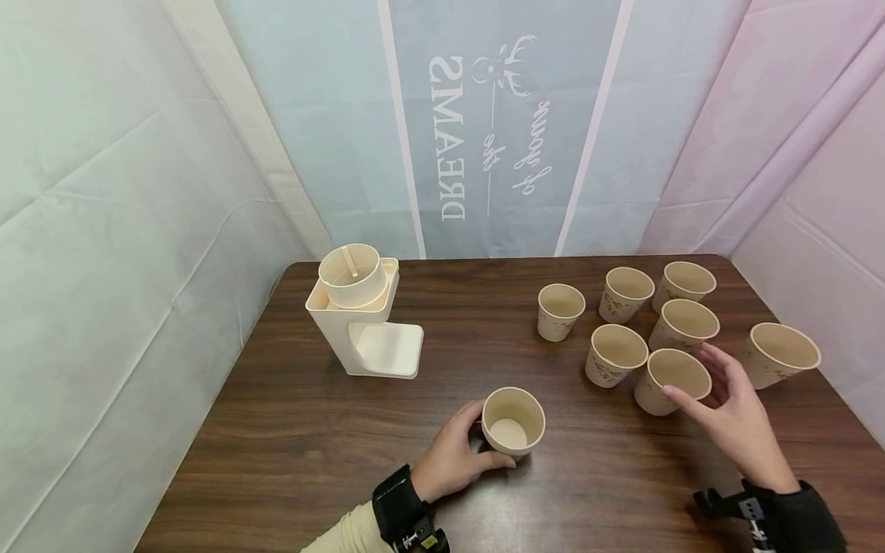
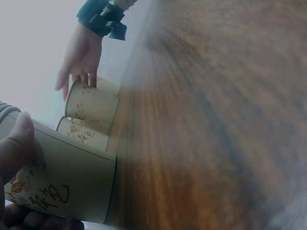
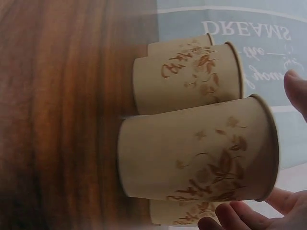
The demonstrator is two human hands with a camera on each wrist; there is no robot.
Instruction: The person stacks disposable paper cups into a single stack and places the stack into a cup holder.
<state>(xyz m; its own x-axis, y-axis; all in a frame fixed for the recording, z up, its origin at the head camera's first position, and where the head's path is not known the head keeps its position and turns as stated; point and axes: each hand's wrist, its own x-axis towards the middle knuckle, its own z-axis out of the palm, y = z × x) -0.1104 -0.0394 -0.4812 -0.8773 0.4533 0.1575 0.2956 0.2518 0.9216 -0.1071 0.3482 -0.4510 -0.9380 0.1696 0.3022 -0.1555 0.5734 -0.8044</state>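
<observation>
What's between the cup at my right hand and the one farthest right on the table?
In the head view, your right hand has its fingers between the nearer cup and the rightmost cup.

This looks like a curtained booth (image 1: 823, 223): pale cloth (image 1: 131, 200) borders the left edge of the table (image 1: 290, 453), and a backdrop (image 1: 512, 230) lettered DREAMS hangs along the far edge.
</observation>
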